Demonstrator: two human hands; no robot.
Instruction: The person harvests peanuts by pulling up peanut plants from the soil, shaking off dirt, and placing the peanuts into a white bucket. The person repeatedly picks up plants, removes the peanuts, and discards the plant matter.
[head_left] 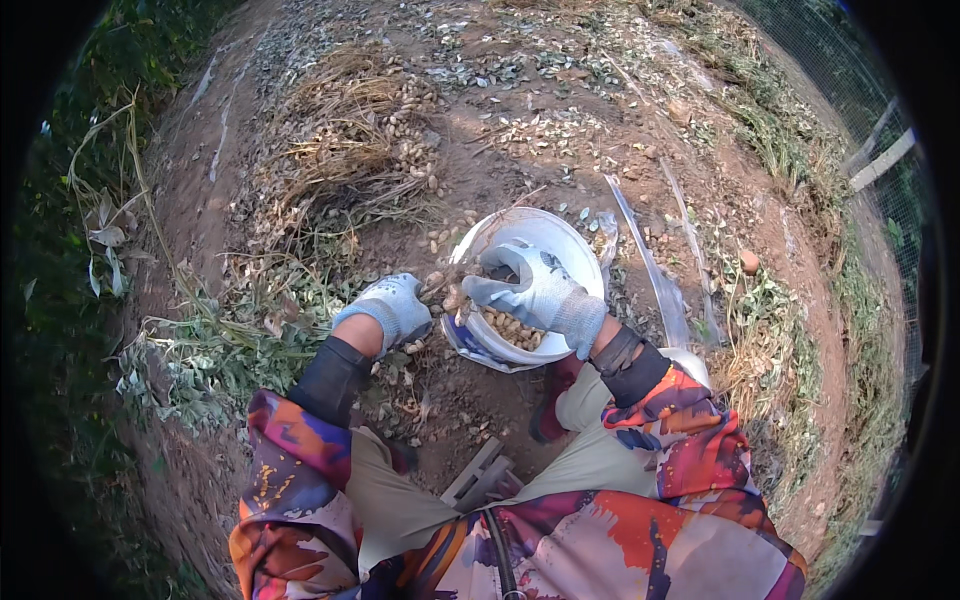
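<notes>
My left hand, in a light grey-blue work glove, is closed around a clump of peanut plant roots with pods on them, just left of the bucket. My right hand, gloved alike, is over the white bucket, its thumb and fingers curled together at the right side of the clump. Whatever lies between its fingertips is too small to make out. Loose peanuts lie in the bucket, partly hidden under my right hand.
A heap of pulled peanut plants with pods lies at the far left. Green leafy stems spread near my left arm. Strips of plastic film lie right of the bucket. A mesh fence runs along the right. A small stool is between my legs.
</notes>
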